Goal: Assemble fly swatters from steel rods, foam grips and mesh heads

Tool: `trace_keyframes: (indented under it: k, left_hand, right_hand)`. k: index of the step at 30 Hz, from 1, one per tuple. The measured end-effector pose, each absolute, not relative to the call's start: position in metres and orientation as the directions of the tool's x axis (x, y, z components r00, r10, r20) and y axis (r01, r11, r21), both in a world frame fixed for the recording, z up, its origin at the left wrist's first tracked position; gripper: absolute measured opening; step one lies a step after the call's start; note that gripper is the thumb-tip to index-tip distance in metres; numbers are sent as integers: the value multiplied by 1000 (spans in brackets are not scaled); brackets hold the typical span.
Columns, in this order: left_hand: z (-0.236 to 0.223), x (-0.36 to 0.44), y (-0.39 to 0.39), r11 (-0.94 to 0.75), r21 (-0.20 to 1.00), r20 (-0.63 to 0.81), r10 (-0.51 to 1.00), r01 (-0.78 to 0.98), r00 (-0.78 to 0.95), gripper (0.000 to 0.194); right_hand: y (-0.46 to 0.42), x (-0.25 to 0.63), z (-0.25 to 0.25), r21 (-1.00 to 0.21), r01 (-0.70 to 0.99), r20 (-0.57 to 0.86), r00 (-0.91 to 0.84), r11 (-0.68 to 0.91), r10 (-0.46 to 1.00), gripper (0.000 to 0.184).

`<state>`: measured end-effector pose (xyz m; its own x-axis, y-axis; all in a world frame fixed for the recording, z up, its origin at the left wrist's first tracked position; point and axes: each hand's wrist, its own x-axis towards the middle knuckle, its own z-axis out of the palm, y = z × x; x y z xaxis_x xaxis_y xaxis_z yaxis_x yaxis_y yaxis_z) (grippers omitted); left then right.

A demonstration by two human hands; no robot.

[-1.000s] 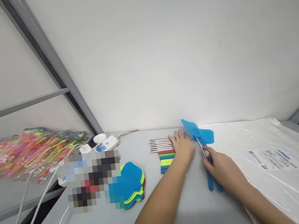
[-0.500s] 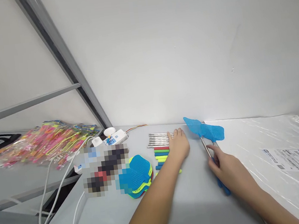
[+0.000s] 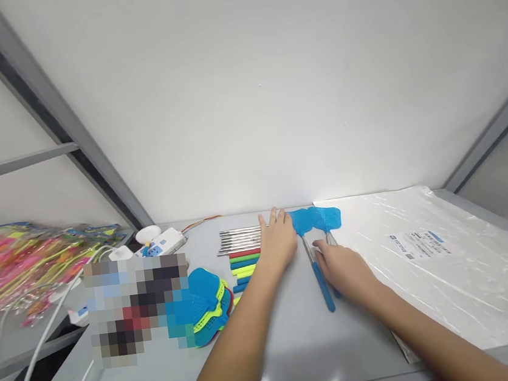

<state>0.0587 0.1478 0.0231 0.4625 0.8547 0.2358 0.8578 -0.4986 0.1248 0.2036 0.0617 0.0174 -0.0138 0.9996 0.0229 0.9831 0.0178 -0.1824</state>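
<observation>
My left hand (image 3: 278, 241) lies flat and open on a row of metal rods with coloured foam grips (image 3: 243, 254). Two blue fly swatters (image 3: 315, 220) lie side by side on the grey table (image 3: 299, 344), heads toward the wall. My right hand (image 3: 343, 268) rests on the right swatter's handle, fingers loosely bent and partly stretched; whether it grips the handle is unclear.
A stack of swatter heads (image 3: 207, 303) in blue, yellow and red lies left of the rods. A white power strip (image 3: 161, 244) with cables sits at the back left. Bagged colourful items (image 3: 23, 259) lie far left. A plastic-wrapped white sheet (image 3: 449, 254) covers the right side.
The two swatters, held raised and crossed in my right hand, now lie flat side by side on the table. My left hand stays on the rods. The view shifted.
</observation>
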Motion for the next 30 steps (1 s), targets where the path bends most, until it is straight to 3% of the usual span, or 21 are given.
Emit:
trace_keyframes:
  k: [4, 8, 15, 30]
  left_hand:
    - [28, 50, 112, -669, 161, 144, 743, 725, 654, 47]
    - [19, 45, 78, -753, 248, 104, 647, 610, 756, 77]
    - [0, 59, 68, -756, 262, 179, 649, 600, 739, 77]
    - [-7, 61, 70, -761, 262, 194, 644, 594, 740, 80]
  right_hand:
    - [56, 223, 14, -223, 975, 6, 14, -12, 1000, 37]
    - [52, 229, 8, -261, 965, -12, 29, -31, 1000, 36]
    - [45, 228, 8, -278, 959, -26, 48, -53, 999, 22]
    - [61, 225, 3, -178, 981, 1, 77, -76, 997, 15]
